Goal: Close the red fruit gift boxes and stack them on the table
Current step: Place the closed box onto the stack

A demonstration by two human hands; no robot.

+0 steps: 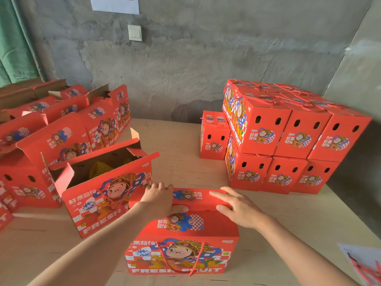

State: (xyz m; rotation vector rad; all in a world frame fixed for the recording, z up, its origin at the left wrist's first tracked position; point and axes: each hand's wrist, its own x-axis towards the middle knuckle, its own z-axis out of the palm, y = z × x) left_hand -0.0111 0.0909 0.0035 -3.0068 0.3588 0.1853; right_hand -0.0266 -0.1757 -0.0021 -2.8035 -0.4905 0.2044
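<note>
The white paper (pixel 115 4) on the wall is cut off by the top edge, and its writing cannot be read. The open boxes (pixel 18 139) on the left run off the left edge. A yellow thing (pixel 100 169) peeks out of the middle open box (pixel 107 195), but the flaps hide most of it. The left hand (pixel 158 196) covers one end of the far flap (pixel 191 196) of the near box (pixel 183 230), and its fingertips curl out of sight behind it. A small box (pixel 213 139) is half hidden behind the stack (pixel 296 139). How deep the stack goes cannot be told. A paper with red cords (pixel 362 263) is cut off at the bottom right corner.
</note>
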